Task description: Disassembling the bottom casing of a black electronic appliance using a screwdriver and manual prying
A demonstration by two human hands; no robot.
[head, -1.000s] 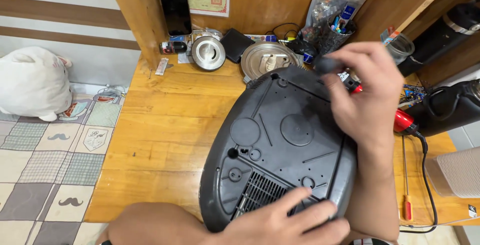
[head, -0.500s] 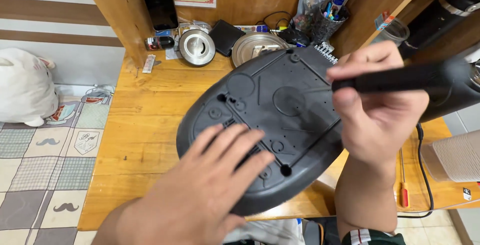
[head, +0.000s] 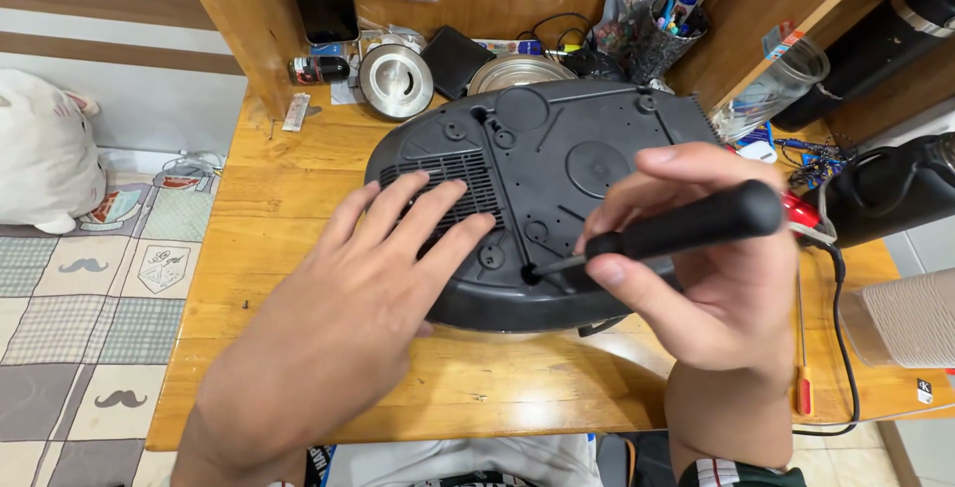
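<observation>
Wooden tabletop. Upturned black appliance base near the front edge, centre. Left hand flat on the vent, fingers released. Right hand clenched on screwdriver, tip in a front screw hole; base not yet off.

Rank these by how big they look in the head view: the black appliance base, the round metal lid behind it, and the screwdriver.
1. Black appliance base, by far the largest.
2. Screwdriver, though it sits nearer the camera, so this rank is unsure.
3. Round metal lid, which lies farther back.
</observation>
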